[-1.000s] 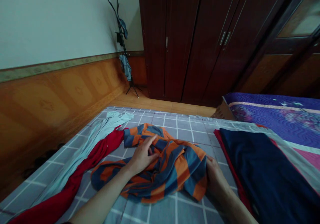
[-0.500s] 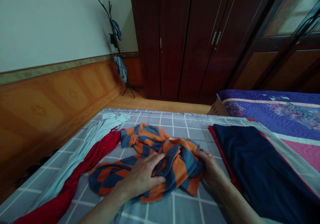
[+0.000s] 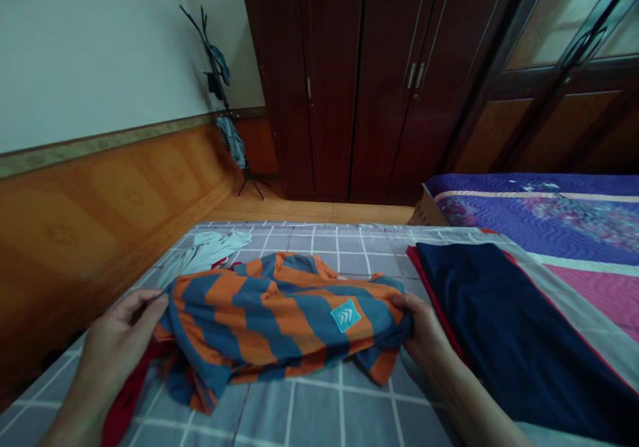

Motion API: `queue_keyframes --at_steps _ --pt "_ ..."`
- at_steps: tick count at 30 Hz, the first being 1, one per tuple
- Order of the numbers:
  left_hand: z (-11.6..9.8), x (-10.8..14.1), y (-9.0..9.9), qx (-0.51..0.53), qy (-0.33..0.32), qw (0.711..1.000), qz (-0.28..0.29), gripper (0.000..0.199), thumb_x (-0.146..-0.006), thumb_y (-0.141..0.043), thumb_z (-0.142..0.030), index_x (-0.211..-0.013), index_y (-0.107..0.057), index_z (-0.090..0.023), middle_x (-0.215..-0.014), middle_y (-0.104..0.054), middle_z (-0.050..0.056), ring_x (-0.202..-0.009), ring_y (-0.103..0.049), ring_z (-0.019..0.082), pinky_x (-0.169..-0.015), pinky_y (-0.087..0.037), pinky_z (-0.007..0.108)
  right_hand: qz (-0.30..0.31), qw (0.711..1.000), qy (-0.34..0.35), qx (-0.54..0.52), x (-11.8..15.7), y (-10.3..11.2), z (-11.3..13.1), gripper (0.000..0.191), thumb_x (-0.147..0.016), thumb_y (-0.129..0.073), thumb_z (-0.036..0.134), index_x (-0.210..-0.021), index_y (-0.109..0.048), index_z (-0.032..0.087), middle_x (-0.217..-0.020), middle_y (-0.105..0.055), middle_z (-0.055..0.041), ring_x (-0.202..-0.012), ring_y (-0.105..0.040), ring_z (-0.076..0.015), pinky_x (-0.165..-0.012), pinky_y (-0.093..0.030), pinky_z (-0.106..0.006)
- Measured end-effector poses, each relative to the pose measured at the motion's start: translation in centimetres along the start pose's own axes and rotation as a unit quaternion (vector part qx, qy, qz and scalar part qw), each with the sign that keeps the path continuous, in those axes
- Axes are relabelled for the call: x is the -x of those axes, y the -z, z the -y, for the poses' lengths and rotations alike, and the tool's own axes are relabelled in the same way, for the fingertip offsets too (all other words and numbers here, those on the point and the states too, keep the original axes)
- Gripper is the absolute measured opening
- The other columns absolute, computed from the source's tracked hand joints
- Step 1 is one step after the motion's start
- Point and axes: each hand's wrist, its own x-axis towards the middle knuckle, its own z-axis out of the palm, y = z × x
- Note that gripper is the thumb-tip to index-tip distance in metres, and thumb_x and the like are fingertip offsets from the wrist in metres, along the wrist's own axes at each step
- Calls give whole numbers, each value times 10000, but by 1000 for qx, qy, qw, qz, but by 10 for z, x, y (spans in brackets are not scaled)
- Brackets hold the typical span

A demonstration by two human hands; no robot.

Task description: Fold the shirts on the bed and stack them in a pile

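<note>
An orange and blue-grey striped shirt (image 3: 279, 314) is stretched between my two hands above the checked bed sheet. A small teal patch (image 3: 345, 315) with white marks shows near its right side. My left hand (image 3: 122, 334) pinches the shirt's left edge between thumb and fingers. At the other end, my right hand (image 3: 422, 324) is closed on the cloth, its fingertips partly hidden by the fabric. One striped part hangs down below my left hand, and a sleeve lies below the right side.
Red cloth (image 3: 127, 394) and a pale blue garment (image 3: 207, 251) lie at the left. Folded navy cloth (image 3: 499, 327) rests on red cloth at the right. Beyond are a purple floral mattress (image 3: 549, 214), a dark wardrobe (image 3: 339, 88) and a coat stand (image 3: 219, 81).
My left hand has moved left and taken hold of the shirt's edge. The bunched shirt is now spread wide, showing the teal patch. My right hand stays on its right end.
</note>
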Motion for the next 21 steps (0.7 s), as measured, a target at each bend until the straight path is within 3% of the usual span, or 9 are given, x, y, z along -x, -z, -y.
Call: queue_keyframes --at_steps 2,4,7,9,12,15,17,19,21 --pt "-1 9 -7 -131 -86 987 -45 196 -776 -571 -384 -877 -622 -224 -895 -632 15 -800 -598 219 -733 -504 346 14 1000 0 18 5 -6 0 132 -513 -657 172 -645 -658 181 -636 -681 -1 -557 -593 -160 -547 -473 -251" --pt "-9 35 -29 -136 -208 968 -41 236 -827 -521 -372 -982 -606 -216 -1050 -611 57 -929 -603 242 -839 -493 382 40 998 -25 30 13 -14 -3 127 -523 -692 195 -643 -651 183 -622 -673 3 -551 -592 -154 -551 -472 -246" --pt "-23 92 -76 -69 -368 924 78 363 -846 -540 -319 -1200 -522 -243 -1159 -607 69 -1085 -580 223 -936 -468 329 105 991 -71 47 33 -28 -14 171 -566 -732 259 -685 -649 170 -601 -653 -5 -524 -585 -144 -555 -474 -250" --pt "-23 128 -105 -37 -400 898 181 609 -844 -541 -330 -1403 -326 -222 -1319 -519 123 -1220 -497 254 -993 -437 357 176 977 -98 69 52 -39 -24 221 -609 -744 312 -745 -661 159 -610 -646 -6 -497 -564 -119 -528 -454 -226" --pt "-12 152 -131 -22 -353 896 268 642 -834 -558 -258 -1425 -307 -278 -1391 -450 133 -1274 -444 277 -990 -440 385 334 928 -118 117 79 -55 -35 311 -649 -744 367 -891 -688 180 -757 -670 -13 -677 -625 -143 -610 -469 -218" --pt "0 143 -133 60 -253 909 325 522 -765 -623 -295 -1272 -502 -265 -1219 -583 112 -1128 -562 285 -914 -490 362 430 881 -89 176 90 -64 -39 373 -649 -745 399 -977 -703 225 -880 -677 -17 -914 -630 -217 -800 -479 -292" --pt "0 133 -126 117 -174 924 318 315 -790 -566 -317 -1096 -601 -250 -1076 -642 85 -1014 -610 266 -870 -501 344 399 886 -34 234 84 -61 -40 309 -732 -664 435 -961 -721 235 -898 -686 -38 -916 -637 -237 -848 -479 -348" --pt "-4 125 -118 150 -100 941 288 207 -819 -504 -331 -955 -634 -245 -985 -663 68 -960 -619 258 -831 -501 331 302 895 70 321 70 -50 -43 315 -792 -589 416 -1028 -710 247 -1050 -674 -75 -1023 -609 -271 -930 -447 -413" --pt "-7 120 -110 175 -52 944 277 200 -796 -524 -384 -879 -639 -243 -921 -670 57 -928 -620 261 -788 -502 316 208 866 185 416 53 -39 -47 406 -794 -584 349 -1188 -636 265 -1293 -561 -98 -1216 -488 -302 -1037 -356 -467"
